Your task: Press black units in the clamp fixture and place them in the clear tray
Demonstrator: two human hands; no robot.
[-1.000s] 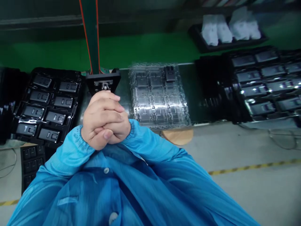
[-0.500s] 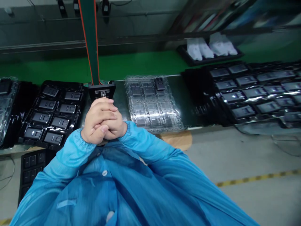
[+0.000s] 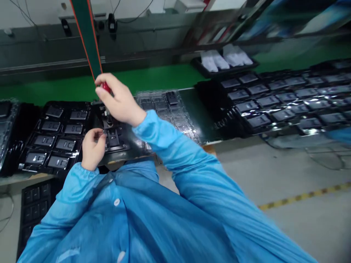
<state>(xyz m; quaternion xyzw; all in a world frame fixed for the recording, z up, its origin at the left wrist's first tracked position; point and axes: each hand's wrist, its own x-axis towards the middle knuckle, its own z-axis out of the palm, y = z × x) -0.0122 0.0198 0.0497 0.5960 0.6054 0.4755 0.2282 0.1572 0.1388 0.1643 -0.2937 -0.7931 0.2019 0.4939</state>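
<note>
While my right hand (image 3: pixel 118 99) closes round the red knob (image 3: pixel 105 87), my left hand (image 3: pixel 93 150) curls narrow, contents unclear, beside the black part (image 3: pixel 113 138) seated in the fixture (image 3: pixel 122 145), near the bench (image 3: pixel 204 122)'s front edge; one dark piece (image 3: pixel 172 98) sits at the clear tray (image 3: pixel 179 120)'s far right corner.

Glossy clear plastic is seen in the clear tray (image 3: pixel 178 113). Left of it, the black tray (image 3: pixel 62 126) is finished in shiny plastic, and a smooth sheen is shown by the red knob (image 3: pixel 105 87). Below it, the blue smock (image 3: pixel 153 215) is made of creased cloth.
</note>
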